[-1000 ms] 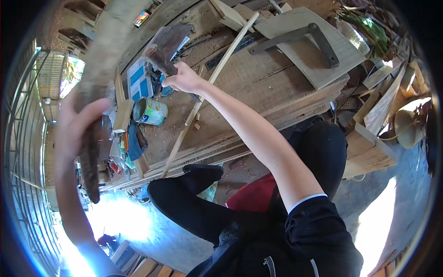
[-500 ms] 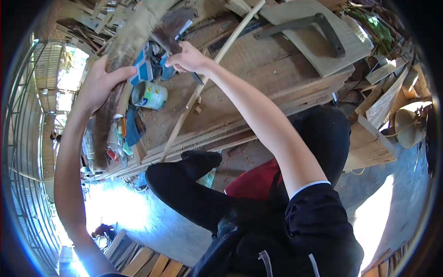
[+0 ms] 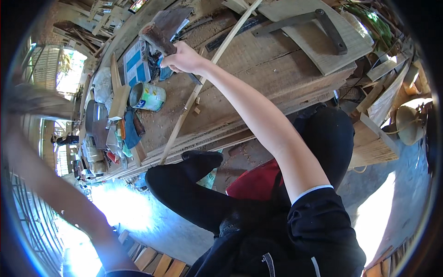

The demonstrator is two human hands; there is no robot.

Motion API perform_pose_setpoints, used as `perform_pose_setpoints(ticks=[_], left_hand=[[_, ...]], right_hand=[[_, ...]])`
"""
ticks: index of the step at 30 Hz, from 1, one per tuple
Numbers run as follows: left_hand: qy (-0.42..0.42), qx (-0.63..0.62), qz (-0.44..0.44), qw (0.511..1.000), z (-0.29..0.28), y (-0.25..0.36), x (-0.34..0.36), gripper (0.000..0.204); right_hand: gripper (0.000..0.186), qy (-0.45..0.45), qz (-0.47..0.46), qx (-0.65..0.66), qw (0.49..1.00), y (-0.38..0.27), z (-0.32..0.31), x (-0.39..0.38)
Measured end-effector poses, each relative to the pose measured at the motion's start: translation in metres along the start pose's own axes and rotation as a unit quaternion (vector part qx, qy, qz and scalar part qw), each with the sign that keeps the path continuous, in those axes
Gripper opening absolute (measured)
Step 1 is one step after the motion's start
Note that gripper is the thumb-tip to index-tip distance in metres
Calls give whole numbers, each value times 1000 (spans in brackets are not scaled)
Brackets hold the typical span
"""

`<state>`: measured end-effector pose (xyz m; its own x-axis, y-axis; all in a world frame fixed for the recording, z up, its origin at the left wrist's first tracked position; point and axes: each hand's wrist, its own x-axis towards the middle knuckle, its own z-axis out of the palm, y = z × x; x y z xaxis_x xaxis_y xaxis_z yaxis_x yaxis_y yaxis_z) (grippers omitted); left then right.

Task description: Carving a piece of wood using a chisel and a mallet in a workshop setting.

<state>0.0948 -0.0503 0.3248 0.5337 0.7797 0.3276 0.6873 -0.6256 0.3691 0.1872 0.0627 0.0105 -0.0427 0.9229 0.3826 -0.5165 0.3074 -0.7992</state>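
Note:
My right hand (image 3: 187, 57) is closed around the handle of a hatchet-like tool with a rusty-brown head (image 3: 159, 38), above the workbench. The dark lower end of the handle sticks out below my fist. Far out to the left, my left hand (image 3: 14, 122) is blurred by motion. Beside it a brown length of wood (image 3: 44, 102) hangs in the air, smeared too; it appears to be in that hand, though its fingers are not distinct. A printed tin can (image 3: 147, 97) stands on the bench to the left of my right hand.
A long thin wood strip (image 3: 210, 69) lies slantwise across the workbench (image 3: 272, 69). At the far right, a folding metal square (image 3: 323, 30) rests on a board (image 3: 318, 51). Blue cloth (image 3: 133, 131) and other clutter line the bench's left end; boards (image 3: 161, 265) lie low at left.
My left hand has swung away to the left with the length of wood, uncovering the bench's left end. My right hand has barely moved; the tool in it has tilted left.

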Motion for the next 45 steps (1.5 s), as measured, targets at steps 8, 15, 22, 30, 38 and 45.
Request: perform_pose_setpoints(ticks=[8,15,22,30,38,45], left_hand=[[-130,-121,-153,972,-11,-82,-20,41],[68,-77,-105,989,26,-96,-107,51],[43,-98,-212,971,136,-203,-163,41],[43,-99,-269,957,192,-249,-179,40],[-20,76,-231,970,185,-234,-177,47],[-25,89,-256,962,185,-228,-191,51]], right_hand=[[18,60,17,234,970,-34,-37,-17],[19,87,-6,152,984,-4,-42,-11],[30,265,146,412,859,25,-73,-15],[34,187,203,255,927,2,-37,-6],[33,-7,226,-469,854,-45,-10,-14],[45,-134,222,-700,666,-11,9,-30]])
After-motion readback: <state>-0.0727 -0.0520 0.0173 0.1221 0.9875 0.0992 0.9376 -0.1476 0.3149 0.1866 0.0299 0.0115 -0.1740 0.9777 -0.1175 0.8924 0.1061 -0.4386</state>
